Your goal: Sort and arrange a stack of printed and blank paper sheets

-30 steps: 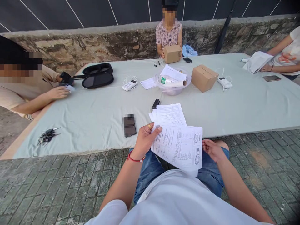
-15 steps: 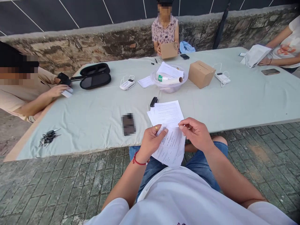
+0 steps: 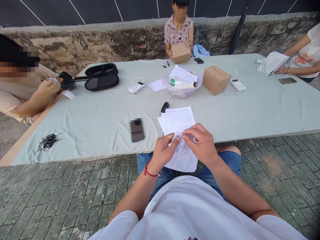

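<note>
A printed sheet of paper [image 3: 183,156] hangs over the table's near edge above my lap. My left hand [image 3: 165,148] pinches its upper left part, thumb on top. Close beside it, my right hand [image 3: 201,143] has thumb and forefinger pressed together at the sheet's top edge; the fingertips of both hands nearly meet. Just beyond lie more printed sheets [image 3: 178,118] on the tablecloth, partly fanned out. A small black object [image 3: 165,107] rests at their far left corner. To the left of my hands is a dark, blurred-out flat object [image 3: 137,130].
A plastic basin [image 3: 181,91] with papers and a roll stands mid-table, beside a cardboard box [image 3: 216,80]. White corded devices [image 3: 137,87], an open black case [image 3: 102,81], keys [image 3: 48,141] and a phone [image 3: 287,81] lie around. Three people sit at the table's other sides.
My right hand has moved left along the sheet's top edge, closer to my left hand. The person at left has raised a hand, leaving a white card on the table edge.
</note>
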A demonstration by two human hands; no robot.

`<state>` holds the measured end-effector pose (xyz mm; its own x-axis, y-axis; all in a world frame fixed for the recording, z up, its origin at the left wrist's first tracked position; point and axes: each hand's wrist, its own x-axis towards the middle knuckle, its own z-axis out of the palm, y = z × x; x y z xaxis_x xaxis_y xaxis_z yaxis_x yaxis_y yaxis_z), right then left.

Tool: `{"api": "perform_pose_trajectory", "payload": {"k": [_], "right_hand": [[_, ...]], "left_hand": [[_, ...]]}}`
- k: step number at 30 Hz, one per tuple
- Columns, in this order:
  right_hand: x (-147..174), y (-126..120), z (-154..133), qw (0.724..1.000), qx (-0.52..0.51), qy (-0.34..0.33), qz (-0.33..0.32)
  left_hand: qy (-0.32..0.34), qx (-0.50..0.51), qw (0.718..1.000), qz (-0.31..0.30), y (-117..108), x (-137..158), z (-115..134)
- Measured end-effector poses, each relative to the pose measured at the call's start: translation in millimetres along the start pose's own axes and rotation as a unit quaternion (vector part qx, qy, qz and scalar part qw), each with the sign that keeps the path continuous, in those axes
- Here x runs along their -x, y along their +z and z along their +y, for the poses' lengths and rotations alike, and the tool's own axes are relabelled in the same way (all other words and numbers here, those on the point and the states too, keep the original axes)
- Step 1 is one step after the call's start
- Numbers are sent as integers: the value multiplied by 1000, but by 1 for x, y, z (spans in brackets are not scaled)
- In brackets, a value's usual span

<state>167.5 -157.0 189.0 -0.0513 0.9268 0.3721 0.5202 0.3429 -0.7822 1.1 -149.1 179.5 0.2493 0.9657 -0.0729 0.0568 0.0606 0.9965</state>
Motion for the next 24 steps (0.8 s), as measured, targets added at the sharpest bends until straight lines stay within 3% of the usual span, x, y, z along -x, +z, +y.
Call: {"api": "perform_pose_trajectory", "payload": {"k": [10, 18, 24], "right_hand": [[3, 7, 2, 999, 22, -31, 27], [2, 8, 3, 995, 66, -59, 48], [-2, 5, 7, 993, 72, -89, 21]], "left_hand": [[106, -163, 980, 31, 0, -1, -4], [132, -235, 962, 44, 2, -2, -7], [138, -265, 954, 39, 1, -3, -8]]}}
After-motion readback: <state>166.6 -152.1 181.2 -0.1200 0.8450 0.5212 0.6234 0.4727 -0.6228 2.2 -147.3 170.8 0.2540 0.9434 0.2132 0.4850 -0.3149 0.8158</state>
